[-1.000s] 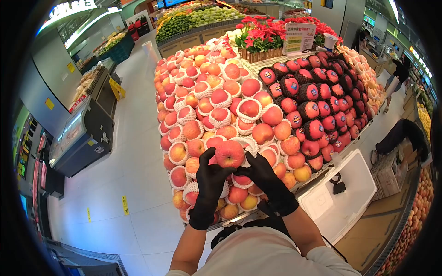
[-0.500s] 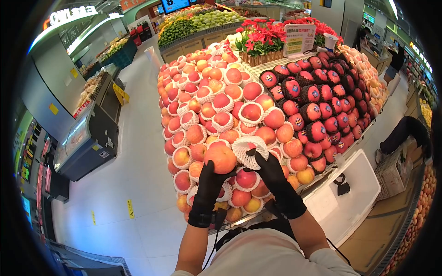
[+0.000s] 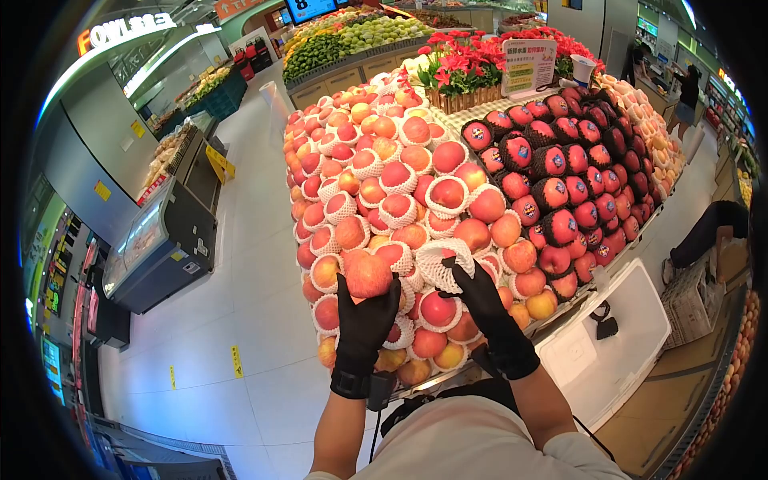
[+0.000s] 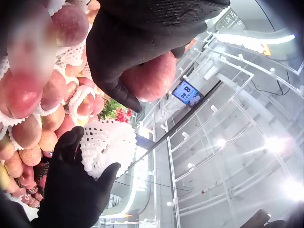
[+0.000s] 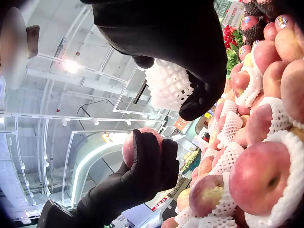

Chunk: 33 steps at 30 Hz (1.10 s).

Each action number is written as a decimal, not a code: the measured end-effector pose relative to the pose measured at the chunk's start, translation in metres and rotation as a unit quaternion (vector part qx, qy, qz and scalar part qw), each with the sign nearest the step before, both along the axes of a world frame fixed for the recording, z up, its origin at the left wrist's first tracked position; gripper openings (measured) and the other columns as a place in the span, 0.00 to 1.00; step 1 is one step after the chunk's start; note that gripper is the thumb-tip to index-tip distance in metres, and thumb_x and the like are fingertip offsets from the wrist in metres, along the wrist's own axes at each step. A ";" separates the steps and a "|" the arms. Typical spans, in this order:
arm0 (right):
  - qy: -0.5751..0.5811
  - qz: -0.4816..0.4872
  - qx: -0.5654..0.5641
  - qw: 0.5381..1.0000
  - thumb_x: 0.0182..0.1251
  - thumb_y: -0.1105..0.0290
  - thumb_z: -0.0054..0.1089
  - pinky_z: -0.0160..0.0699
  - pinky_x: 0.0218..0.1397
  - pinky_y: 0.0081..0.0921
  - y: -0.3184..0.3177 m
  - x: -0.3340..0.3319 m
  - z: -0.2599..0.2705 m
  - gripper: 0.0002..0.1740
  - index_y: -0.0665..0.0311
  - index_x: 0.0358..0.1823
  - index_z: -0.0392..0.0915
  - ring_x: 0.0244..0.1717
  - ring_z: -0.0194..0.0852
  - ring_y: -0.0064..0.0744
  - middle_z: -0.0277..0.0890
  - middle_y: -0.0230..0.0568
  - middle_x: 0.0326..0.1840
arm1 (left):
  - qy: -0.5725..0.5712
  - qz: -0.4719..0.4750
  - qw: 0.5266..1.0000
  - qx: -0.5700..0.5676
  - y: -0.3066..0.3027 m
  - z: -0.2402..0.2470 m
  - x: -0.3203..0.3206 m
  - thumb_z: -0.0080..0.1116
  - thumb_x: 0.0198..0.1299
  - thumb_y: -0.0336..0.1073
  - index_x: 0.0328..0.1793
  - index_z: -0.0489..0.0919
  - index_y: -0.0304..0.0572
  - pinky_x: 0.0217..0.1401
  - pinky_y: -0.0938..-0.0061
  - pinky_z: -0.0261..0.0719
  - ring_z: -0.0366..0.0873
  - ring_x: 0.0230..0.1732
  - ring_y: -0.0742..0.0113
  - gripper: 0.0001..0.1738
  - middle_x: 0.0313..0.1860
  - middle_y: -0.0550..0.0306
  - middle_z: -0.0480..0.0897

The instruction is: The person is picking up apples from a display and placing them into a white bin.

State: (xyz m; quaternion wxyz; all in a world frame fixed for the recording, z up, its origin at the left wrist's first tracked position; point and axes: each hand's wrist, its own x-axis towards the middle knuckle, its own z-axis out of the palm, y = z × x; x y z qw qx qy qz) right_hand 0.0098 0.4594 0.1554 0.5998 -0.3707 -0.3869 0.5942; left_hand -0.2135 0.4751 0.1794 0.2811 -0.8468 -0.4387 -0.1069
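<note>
"Spanning the view, what does the room look like?"

"A market hall, with a pale floor (image 3: 268,400) and a freezer cabinet (image 3: 164,248) off to the person's left."

"And the surface in front?"

"A sloping heap of apples (image 3: 396,176), many in white foam sleeves. Darker red apples in black netting (image 3: 560,164) lie to its right, with red flowers (image 3: 456,76) at the back. A white bin (image 3: 564,352) stands by the front edge, on the right-hand side."

"How do the gloved hands lie over it?"

"Side by side above the near part of the heap. The left hand (image 3: 366,324) has its fingers curled round a bare apple, thumb spread to the other side. The right hand (image 3: 492,316) is partly closed, thumb and fingers gripping an empty foam net (image 3: 436,268)."

"Which way does the net's long axis run?"

"That cannot be told; it is a crumpled cup, and its exact tilt is unclear."

"Where is the bare apple (image 3: 368,276) from the right hand?"

"To its left, just beyond the net, apart from it by a narrow gap. The left hand is the nearer one, touching it. The apple looks round, with no clear long axis."
</note>
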 end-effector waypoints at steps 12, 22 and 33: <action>-0.048 -0.016 -0.075 0.996 0.73 0.52 0.53 0.78 0.34 0.23 -0.007 -0.015 0.005 0.26 0.64 0.62 0.68 0.33 0.79 0.27 0.75 0.38 0.47 | -0.530 0.024 0.824 -0.198 -0.022 0.024 -0.003 0.79 0.43 0.47 0.55 0.73 0.30 0.54 0.64 0.80 0.82 0.49 0.54 0.39 0.45 0.47 0.83; -0.317 -0.042 0.010 0.947 0.73 0.65 0.47 0.76 0.41 0.29 -0.038 0.003 -0.061 0.18 0.67 0.57 0.74 0.42 0.77 0.38 0.78 0.45 0.42 | -0.547 -0.008 0.783 -0.296 -0.040 0.024 -0.028 0.78 0.44 0.39 0.58 0.73 0.36 0.53 0.66 0.80 0.82 0.51 0.56 0.36 0.51 0.49 0.82; -0.145 -0.207 -0.259 0.932 0.69 0.51 0.58 0.61 0.22 0.17 -0.126 0.016 -0.014 0.20 0.62 0.46 0.81 0.19 0.64 0.17 0.74 0.25 0.25 | -0.439 -0.114 0.830 -0.325 -0.048 -0.022 -0.044 0.76 0.47 0.39 0.58 0.73 0.33 0.56 0.63 0.78 0.81 0.51 0.53 0.34 0.49 0.47 0.82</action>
